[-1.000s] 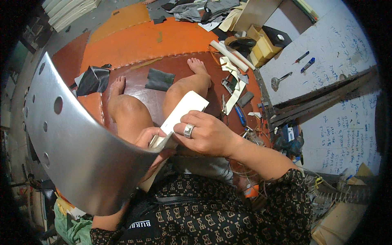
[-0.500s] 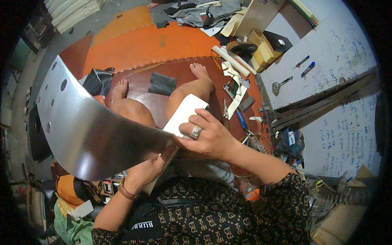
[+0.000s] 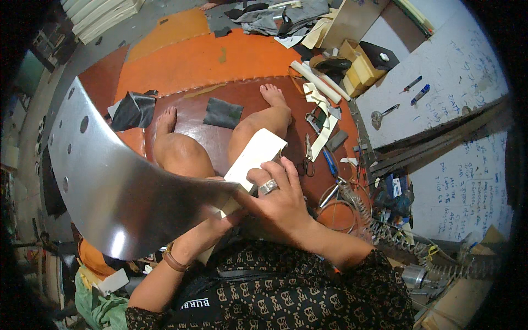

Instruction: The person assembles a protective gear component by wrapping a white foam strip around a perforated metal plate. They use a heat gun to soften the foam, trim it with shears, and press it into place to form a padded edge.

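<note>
A large curved sheet of shiny metal (image 3: 148,203), with several round holes toward its far left end, sweeps across the left of the view. A cream-coloured strip (image 3: 256,157) lies at its right end and sticks out past it, over my knees. My right hand (image 3: 278,201), with a ring on one finger, is closed round the near edge of the strip, its fingertips bent over the side. Below the metal's right end, my left hand (image 3: 212,228) supports it from underneath; most of its fingers are hidden by the sheet and my right hand.
A dark leather scrap (image 3: 223,113) lies on the brown leather floor covering (image 3: 187,104). To the right are scissors (image 3: 309,162), a blue-handled tool (image 3: 330,162), cream offcuts (image 3: 324,132) and a coiled hose (image 3: 396,239). A written-on white board (image 3: 418,121) stands at the far right.
My right hand has shifted slightly down along the cream strip, its fingers now curled further over the edge. The metal sheet's right end has dipped a little.
</note>
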The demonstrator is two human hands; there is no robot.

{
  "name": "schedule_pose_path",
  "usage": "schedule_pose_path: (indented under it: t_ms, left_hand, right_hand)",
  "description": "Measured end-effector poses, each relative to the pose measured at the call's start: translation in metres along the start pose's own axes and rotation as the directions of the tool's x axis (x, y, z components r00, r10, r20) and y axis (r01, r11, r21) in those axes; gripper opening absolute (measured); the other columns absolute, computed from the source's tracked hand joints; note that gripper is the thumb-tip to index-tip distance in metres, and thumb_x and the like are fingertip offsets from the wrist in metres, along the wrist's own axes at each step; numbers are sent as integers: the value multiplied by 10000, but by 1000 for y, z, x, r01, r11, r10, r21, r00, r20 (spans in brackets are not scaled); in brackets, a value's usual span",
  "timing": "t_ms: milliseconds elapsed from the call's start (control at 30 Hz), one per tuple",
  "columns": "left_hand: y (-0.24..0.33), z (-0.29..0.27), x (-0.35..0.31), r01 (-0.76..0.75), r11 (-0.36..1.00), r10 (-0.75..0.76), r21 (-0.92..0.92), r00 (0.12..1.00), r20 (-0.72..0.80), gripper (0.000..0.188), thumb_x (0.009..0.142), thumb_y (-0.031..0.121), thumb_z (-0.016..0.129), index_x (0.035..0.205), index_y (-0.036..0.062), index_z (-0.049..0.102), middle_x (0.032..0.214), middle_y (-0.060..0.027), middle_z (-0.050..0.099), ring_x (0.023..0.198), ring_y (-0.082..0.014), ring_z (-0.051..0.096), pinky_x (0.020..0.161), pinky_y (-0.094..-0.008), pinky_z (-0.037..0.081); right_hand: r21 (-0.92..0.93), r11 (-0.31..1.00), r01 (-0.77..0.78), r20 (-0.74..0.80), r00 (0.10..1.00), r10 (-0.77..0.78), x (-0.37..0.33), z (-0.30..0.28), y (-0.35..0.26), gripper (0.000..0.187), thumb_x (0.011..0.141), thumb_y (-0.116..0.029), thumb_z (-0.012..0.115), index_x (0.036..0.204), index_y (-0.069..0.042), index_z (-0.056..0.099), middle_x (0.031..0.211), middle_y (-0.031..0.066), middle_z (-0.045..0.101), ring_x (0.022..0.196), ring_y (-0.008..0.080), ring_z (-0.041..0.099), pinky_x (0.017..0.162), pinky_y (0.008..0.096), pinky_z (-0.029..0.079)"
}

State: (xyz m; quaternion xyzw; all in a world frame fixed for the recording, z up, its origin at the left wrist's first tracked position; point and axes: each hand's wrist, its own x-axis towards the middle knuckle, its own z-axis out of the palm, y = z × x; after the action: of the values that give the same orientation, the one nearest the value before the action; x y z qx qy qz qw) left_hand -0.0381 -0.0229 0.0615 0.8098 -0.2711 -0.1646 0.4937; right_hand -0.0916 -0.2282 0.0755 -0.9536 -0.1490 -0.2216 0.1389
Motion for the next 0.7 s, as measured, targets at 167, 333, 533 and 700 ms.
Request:
schedule_pose_path:
  t_ms: [167, 333, 533, 700]
  left_hand:
    - [1, 0, 0, 24, 993, -26, -115, 1000, -15, 602, 878, 238, 873, 1364, 35, 582, 1304, -134, 626, 1208, -284, 641, 1049, -401, 528]
    - [-10, 6, -3, -35, 990, 25, -135, 997, -69, 615, 850, 215, 877, 1355, 31, 577, 1302, -128, 625, 1216, -273, 638, 1061, -401, 519]
    - [-6, -2, -5, -77, 982, 72, 171, 997, 33, 599, 839, 226, 881, 1337, 42, 604, 1300, -134, 630, 1216, -302, 640, 1068, -409, 518]
    - [5, -5, -1, 34, 992, -44, 120, 995, 85, 625, 866, 299, 867, 1374, 37, 614, 1320, -155, 666, 1209, -325, 666, 1075, -413, 519]
  right_hand:
    - [-92, 992, 81, 85, 994, -73, 1, -2, 2, 399, 841, -292, 746, 1240, -273, 742, 1192, 67, 631, 1226, 321, 581, 1123, 636, 421]
    - [35, 992, 122, 54, 991, -124, -8, 1, -2, 397, 847, -240, 737, 1242, -277, 734, 1212, 71, 620, 1201, 307, 590, 1135, 618, 429]
    - [49, 998, 50, 82, 995, -54, -3, 2, -6, 432, 922, -264, 674, 1354, -260, 699, 1197, 80, 666, 1179, 337, 592, 1129, 652, 408]
    - [10, 1000, 28, -15, 999, -28, 4, 5, 9, 464, 848, -76, 703, 1242, -311, 772, 1089, 14, 655, 1133, 280, 607, 1153, 624, 420]
